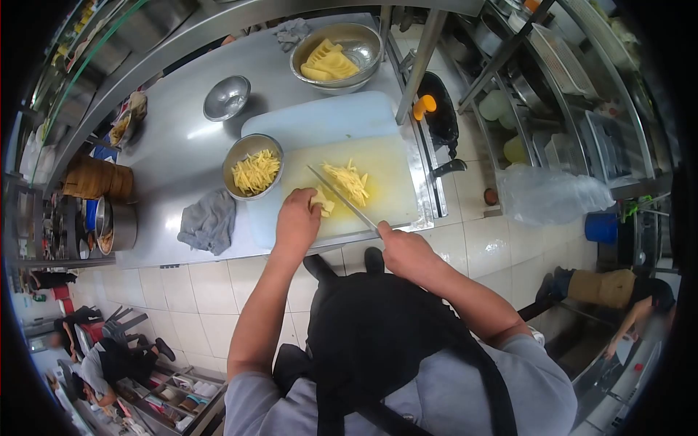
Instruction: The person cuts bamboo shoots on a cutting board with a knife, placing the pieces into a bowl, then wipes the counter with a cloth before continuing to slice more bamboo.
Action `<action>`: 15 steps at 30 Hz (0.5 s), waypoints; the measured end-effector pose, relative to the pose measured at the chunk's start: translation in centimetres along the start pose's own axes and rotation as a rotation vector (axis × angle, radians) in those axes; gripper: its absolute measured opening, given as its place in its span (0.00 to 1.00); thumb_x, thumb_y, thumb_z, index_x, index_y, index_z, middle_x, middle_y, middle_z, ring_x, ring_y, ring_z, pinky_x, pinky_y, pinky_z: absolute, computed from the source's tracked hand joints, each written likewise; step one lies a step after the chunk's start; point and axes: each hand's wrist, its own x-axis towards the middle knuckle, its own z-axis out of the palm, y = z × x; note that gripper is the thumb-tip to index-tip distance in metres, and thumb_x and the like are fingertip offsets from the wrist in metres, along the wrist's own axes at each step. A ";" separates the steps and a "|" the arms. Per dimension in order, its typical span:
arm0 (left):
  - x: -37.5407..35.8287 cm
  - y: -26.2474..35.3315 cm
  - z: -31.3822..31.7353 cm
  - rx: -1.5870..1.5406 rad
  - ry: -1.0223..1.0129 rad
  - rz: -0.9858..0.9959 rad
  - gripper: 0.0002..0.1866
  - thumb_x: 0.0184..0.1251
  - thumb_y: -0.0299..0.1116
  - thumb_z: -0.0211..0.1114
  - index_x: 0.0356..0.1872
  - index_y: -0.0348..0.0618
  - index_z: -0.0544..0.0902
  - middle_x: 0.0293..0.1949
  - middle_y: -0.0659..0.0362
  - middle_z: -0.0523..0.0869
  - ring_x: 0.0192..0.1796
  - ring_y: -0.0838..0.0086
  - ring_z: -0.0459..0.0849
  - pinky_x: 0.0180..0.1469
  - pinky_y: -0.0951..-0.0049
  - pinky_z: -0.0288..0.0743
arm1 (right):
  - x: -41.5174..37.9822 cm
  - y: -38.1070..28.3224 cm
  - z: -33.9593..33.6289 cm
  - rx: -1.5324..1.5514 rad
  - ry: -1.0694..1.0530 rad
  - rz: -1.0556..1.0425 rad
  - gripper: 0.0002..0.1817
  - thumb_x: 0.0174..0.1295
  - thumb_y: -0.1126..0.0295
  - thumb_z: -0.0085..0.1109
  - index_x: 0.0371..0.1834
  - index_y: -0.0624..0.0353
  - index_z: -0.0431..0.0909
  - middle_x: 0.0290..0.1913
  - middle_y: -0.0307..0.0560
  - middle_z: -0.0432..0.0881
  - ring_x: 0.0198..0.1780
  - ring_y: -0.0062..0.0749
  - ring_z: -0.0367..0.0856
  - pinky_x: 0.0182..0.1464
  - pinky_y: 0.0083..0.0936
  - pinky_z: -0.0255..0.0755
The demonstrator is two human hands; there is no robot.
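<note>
My left hand (297,218) presses down on a pale yellow chunk of food (323,201) on the white cutting board (385,196). My right hand (404,247) grips the handle of a knife (340,196), whose blade slants across the board right beside that chunk. A heap of cut yellow strips (349,179) lies on the board just beyond the blade. A steel bowl of the same strips (253,167) stands at the board's left edge.
A larger steel bowl with yellow slabs (336,57) and a small bowl with nothing in it (226,97) stand farther back on the steel table (174,145). A grey cloth (209,221) lies left. Shelving with containers is right. Other people crouch low at left and right.
</note>
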 end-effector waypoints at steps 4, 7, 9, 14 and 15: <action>0.3 -0.9 -0.8 -0.132 -0.036 -0.096 0.11 0.66 0.27 0.69 0.48 0.36 0.85 0.45 0.47 0.87 0.51 0.51 0.86 0.52 0.55 0.81 | -0.1 -0.1 -0.1 -0.018 0.033 -0.018 0.16 0.62 0.78 0.52 0.52 0.70 0.66 0.32 0.68 0.84 0.38 0.66 0.86 0.44 0.55 0.79; 0.5 -1.9 -0.5 -0.047 -0.037 0.107 0.09 0.68 0.27 0.68 0.46 0.36 0.85 0.45 0.48 0.88 0.51 0.51 0.86 0.53 0.56 0.82 | -0.2 -0.4 -0.3 -0.035 0.020 -0.003 0.15 0.62 0.77 0.53 0.52 0.70 0.66 0.32 0.68 0.84 0.37 0.66 0.86 0.43 0.55 0.80; 0.6 -2.3 -0.5 -0.003 -0.022 0.226 0.08 0.69 0.27 0.67 0.45 0.36 0.86 0.46 0.49 0.88 0.51 0.51 0.86 0.54 0.57 0.82 | -0.3 -0.9 -0.5 -0.053 0.015 0.005 0.15 0.62 0.77 0.53 0.51 0.70 0.66 0.33 0.68 0.85 0.37 0.66 0.86 0.43 0.55 0.80; 0.9 -3.4 -2.2 0.198 -0.149 0.472 0.11 0.68 0.25 0.61 0.48 0.36 0.85 0.59 0.52 0.85 0.60 0.57 0.84 0.59 0.60 0.83 | -0.2 -1.9 -0.3 -0.076 0.008 0.025 0.15 0.62 0.78 0.51 0.52 0.69 0.68 0.30 0.65 0.85 0.36 0.63 0.87 0.41 0.54 0.81; 1.1 -3.6 -2.6 0.194 -0.147 0.473 0.11 0.68 0.25 0.61 0.48 0.36 0.85 0.59 0.52 0.85 0.60 0.57 0.84 0.59 0.60 0.83 | -0.2 -2.0 -0.2 -0.080 0.008 0.027 0.15 0.62 0.78 0.51 0.52 0.69 0.68 0.30 0.65 0.85 0.36 0.63 0.87 0.41 0.54 0.81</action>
